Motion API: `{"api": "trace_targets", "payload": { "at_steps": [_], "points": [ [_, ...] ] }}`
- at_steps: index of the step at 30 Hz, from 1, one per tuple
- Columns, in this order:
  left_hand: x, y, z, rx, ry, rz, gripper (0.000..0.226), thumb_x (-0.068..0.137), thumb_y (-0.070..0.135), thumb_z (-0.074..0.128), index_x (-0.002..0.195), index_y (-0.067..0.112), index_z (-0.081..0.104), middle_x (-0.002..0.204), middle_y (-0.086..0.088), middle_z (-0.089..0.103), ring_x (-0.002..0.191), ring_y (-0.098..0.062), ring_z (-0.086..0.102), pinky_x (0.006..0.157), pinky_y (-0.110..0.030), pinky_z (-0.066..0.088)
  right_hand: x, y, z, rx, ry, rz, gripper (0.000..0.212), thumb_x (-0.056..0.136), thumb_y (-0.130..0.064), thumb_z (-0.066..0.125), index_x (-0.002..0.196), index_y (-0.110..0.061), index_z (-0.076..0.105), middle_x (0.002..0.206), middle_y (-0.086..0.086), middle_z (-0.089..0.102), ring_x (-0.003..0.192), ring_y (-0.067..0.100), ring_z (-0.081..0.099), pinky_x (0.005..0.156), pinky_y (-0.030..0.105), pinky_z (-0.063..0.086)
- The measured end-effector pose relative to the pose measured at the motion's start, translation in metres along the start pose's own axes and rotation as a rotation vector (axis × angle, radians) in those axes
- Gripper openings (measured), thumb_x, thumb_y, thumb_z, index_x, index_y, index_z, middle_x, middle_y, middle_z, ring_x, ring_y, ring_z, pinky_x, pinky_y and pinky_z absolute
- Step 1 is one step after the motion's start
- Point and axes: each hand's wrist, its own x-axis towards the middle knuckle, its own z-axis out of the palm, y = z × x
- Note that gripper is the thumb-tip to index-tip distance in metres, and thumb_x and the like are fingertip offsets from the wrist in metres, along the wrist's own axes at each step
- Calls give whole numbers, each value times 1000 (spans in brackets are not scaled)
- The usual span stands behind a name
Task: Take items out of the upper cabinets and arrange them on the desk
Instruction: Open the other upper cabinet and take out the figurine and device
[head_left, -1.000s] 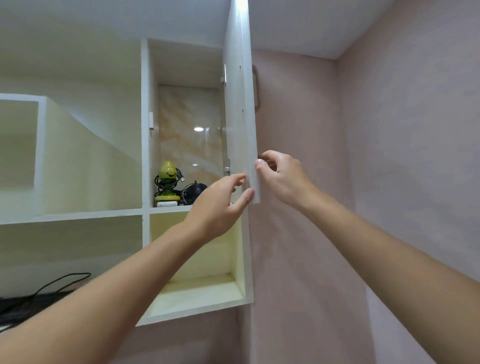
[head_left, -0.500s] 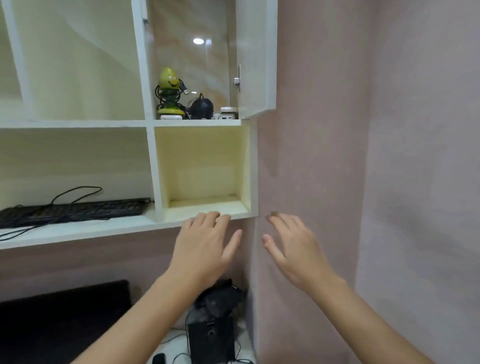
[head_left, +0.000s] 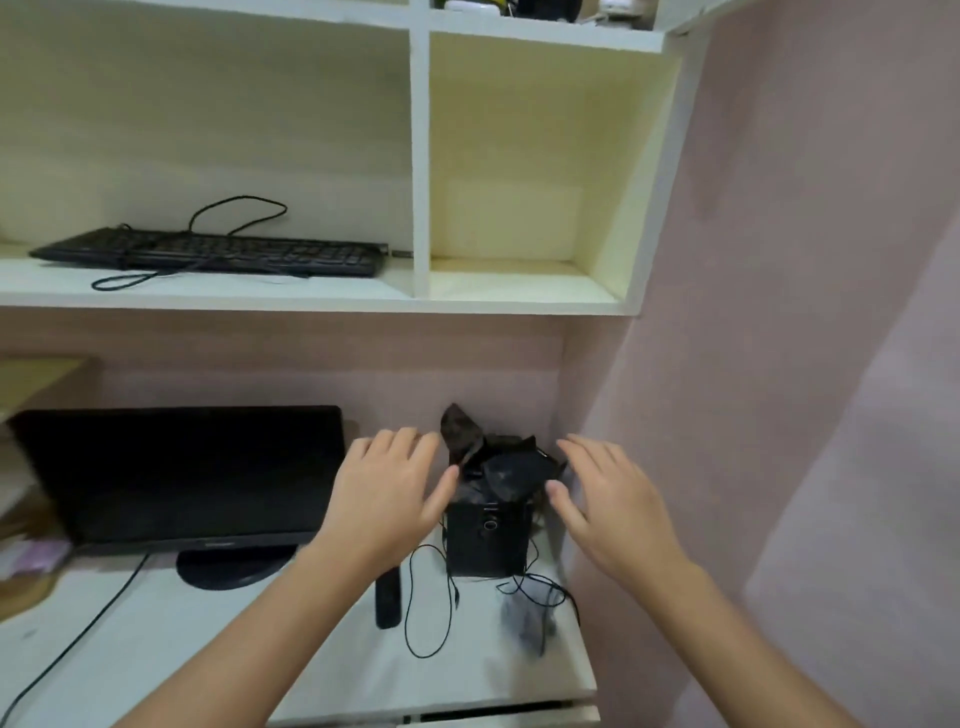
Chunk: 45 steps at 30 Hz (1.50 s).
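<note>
The white desk (head_left: 156, 649) spreads below me. My left hand (head_left: 387, 496) hovers flat, fingers straight, just left of a black box-shaped speaker (head_left: 488, 538) with crumpled black wrapping (head_left: 498, 462) on top. My right hand (head_left: 610, 509) hovers the same way on the speaker's right. Neither hand holds anything or touches the speaker. At the top edge, the upper cabinet shelf (head_left: 545, 36) shows only the bases of a few small items (head_left: 613, 8).
A black monitor (head_left: 176, 478) stands at the desk's left. A black remote (head_left: 388, 597), thin cables (head_left: 431, 603) and a dark blurred object (head_left: 530, 621) lie near the speaker. A black keyboard (head_left: 208, 253) lies on the lower shelf. The pink wall (head_left: 805, 312) closes the right side.
My view has dropped from the open cabinet down to the desk. Both hands left the cabinet door and came down, open, to either side of the speaker.
</note>
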Motion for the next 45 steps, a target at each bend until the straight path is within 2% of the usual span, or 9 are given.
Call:
{"api": "trace_targets", "payload": {
  "at_steps": [5, 11, 15, 20, 25, 32, 39, 42, 45],
  "points": [
    [16, -55, 8, 31, 39, 37, 50, 98, 50, 33, 107, 14, 67, 101, -5, 68, 90, -28, 62, 78, -42, 48, 41, -29, 17, -59, -3, -22, 56, 95, -48, 40, 136, -13, 59, 137, 1, 61, 127, 22, 54, 101, 38, 48],
    [66, -105, 0, 22, 114, 125, 50, 98, 50, 34, 114, 13, 65, 112, -7, 67, 97, -28, 62, 81, -42, 48, 99, -65, 11, -98, 110, -20, 50, 96, -41, 52, 136, -12, 58, 138, 2, 60, 127, 23, 52, 100, 39, 48],
    [103, -115, -15, -9, 197, 208, 52, 98, 48, 35, 115, 10, 66, 106, -10, 68, 93, -32, 63, 78, -43, 49, 125, -80, -6, -134, 169, 13, 50, 97, -41, 54, 139, -13, 55, 142, 2, 57, 130, 22, 49, 103, 38, 43],
    [137, -111, -51, -74, 418, 355, 48, 99, 45, 39, 110, 9, 68, 93, -8, 68, 80, -31, 62, 67, -44, 47, 154, -89, -48, -140, 310, 19, 44, 96, -41, 55, 130, -14, 60, 128, 0, 64, 118, 24, 55, 94, 38, 46],
    [184, -105, -109, -125, 644, 399, 45, 98, 44, 43, 115, 9, 67, 105, -8, 68, 88, -32, 62, 70, -44, 45, 193, -97, -105, -109, 456, -5, 44, 96, -41, 57, 132, -17, 58, 129, -2, 63, 120, 21, 54, 85, 32, 43],
    [248, -106, -179, -65, 748, 375, 48, 97, 46, 40, 119, 9, 63, 112, -11, 65, 98, -33, 60, 78, -44, 45, 244, -96, -179, -116, 559, -75, 44, 97, -42, 55, 133, -16, 57, 130, 1, 62, 120, 22, 54, 94, 36, 45],
    [300, -117, -216, -85, 731, 281, 56, 96, 52, 37, 128, 11, 56, 114, -8, 67, 103, -32, 60, 82, -43, 44, 290, -94, -237, 29, 580, -120, 37, 97, -39, 56, 129, -21, 59, 121, -1, 64, 114, 20, 56, 95, 37, 46],
    [316, -118, -229, -267, 674, 251, 58, 97, 54, 51, 141, 16, 47, 125, -3, 63, 110, -24, 60, 85, -39, 45, 312, -98, -255, 242, 555, -172, 33, 95, -36, 61, 126, -23, 62, 115, -7, 67, 105, 12, 62, 96, 38, 51],
    [328, -120, -247, -486, 599, 256, 66, 92, 55, 60, 147, 27, 38, 125, 7, 58, 100, -15, 62, 88, -41, 51, 336, -104, -268, 364, 567, -217, 31, 93, -35, 66, 121, -24, 63, 113, -14, 67, 105, 7, 64, 94, 38, 54]
  ]
}}
